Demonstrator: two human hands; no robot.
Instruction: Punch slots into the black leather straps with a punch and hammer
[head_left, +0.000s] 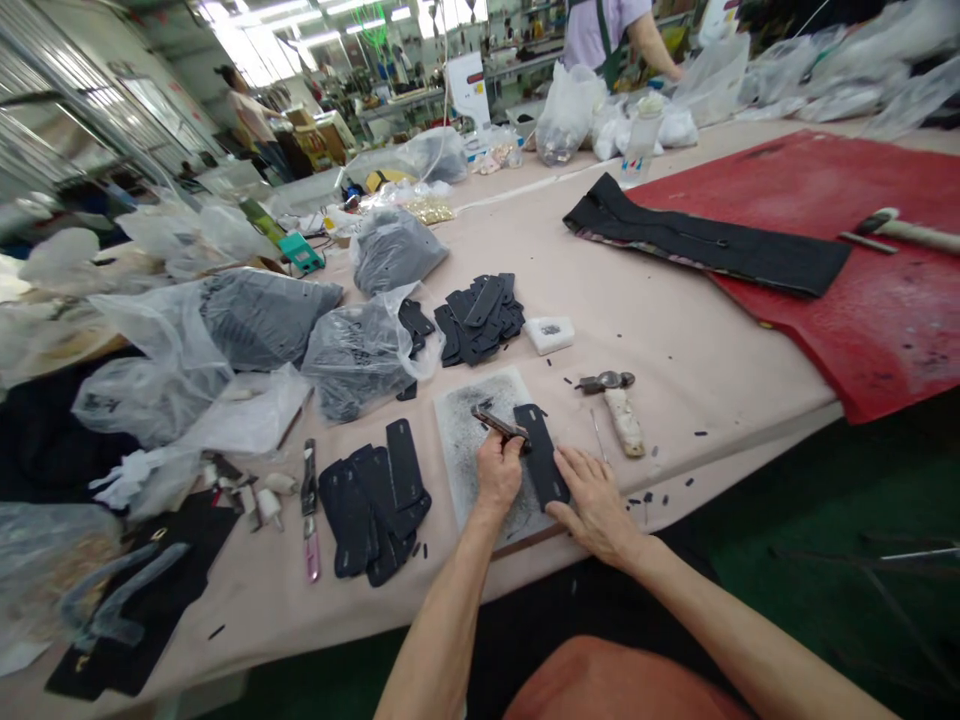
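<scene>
My left hand [499,470] is closed around a dark metal punch [499,422], held slantwise over a speckled white board [469,450]. Beside it lies a flat black strap piece [541,458] with small slots near its ends. My right hand [596,500] rests along the strap piece's right edge, fingers stretched out and thumb near its lower end. To the right are a hammer [622,415] with a wrapped handle and a thin metal rod [600,437]. Left of the board sits a stack of similar black pieces [375,510], next to a pink-handled tool [310,520].
A heap of black pieces [480,315] and a small white block [550,335] lie behind the board. Plastic bags [360,350] crowd the left. A long black fabric piece [705,240] overlaps a red sheet [900,330]. Black scraps dot the table's front edge. People stand farther back.
</scene>
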